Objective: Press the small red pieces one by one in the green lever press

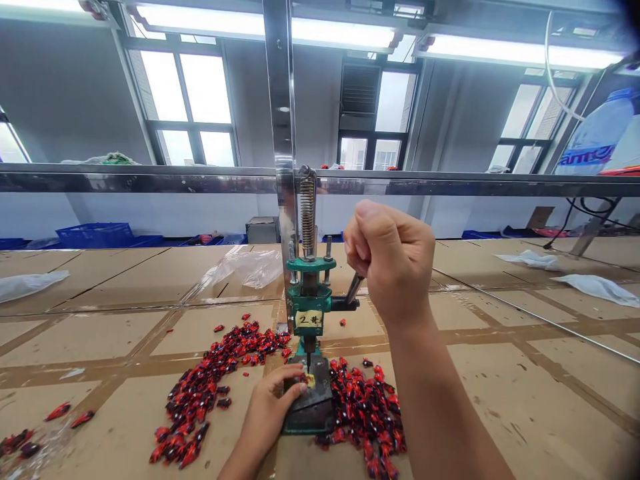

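A green hand press (310,303) with a spring on top and a "2 #" label stands in the middle. My right hand (393,260) is closed in a fist around the upper end of its lever (355,290). Low at the press base, my left hand (273,400) has thumb and forefinger around a small red part (302,377), mostly hidden by the fingers. That part sits beside a yellow fixture (311,381), just under the press's thin punch (309,362). Glossy red-and-black parts lie in a left pile (210,373) and a right pile (367,407).
Brown cardboard (100,333) taped together covers the table. A steel post (281,100) rises behind the press and meets a horizontal rail (150,180). Clear plastic film (255,267) lies behind the left pile. A thin rod (540,323) runs across the right side.
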Tool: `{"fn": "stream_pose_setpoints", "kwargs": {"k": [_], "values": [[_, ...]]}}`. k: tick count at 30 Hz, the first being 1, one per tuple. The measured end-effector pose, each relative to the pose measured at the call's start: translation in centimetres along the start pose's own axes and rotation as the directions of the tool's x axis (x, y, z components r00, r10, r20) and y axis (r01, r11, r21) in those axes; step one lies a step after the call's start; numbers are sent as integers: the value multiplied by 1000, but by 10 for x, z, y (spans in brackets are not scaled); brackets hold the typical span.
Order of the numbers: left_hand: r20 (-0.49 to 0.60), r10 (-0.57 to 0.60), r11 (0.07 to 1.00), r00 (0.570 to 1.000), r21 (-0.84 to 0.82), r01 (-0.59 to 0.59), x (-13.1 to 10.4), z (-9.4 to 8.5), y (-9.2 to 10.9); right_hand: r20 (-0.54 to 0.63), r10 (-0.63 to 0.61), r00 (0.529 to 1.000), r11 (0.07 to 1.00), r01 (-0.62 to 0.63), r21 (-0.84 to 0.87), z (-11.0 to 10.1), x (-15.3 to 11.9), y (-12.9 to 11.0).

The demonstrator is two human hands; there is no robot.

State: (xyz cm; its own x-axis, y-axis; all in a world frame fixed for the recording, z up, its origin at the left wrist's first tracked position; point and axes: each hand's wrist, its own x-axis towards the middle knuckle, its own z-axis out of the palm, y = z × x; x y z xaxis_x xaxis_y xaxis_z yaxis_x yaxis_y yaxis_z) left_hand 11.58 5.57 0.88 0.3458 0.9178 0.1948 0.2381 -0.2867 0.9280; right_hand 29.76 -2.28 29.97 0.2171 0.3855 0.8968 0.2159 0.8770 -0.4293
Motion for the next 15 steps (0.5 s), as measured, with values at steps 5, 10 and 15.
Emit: {"fn": "stream_pose_setpoints", "kwargs": {"k": [5, 10, 15], "values": [[61, 155, 952, 986, 259, -166, 16, 3, -2, 8, 23, 1000, 999, -23, -37, -1, -3, -1], [97, 190, 913, 977, 348, -212, 13, 3, 3, -21, 13, 1000, 998, -15, -59, 0, 1, -1], [105, 178, 912, 978, 355, -205, 10, 6, 11, -16, -3, 1000, 999, 2, -37, 2, -10, -16]]}}
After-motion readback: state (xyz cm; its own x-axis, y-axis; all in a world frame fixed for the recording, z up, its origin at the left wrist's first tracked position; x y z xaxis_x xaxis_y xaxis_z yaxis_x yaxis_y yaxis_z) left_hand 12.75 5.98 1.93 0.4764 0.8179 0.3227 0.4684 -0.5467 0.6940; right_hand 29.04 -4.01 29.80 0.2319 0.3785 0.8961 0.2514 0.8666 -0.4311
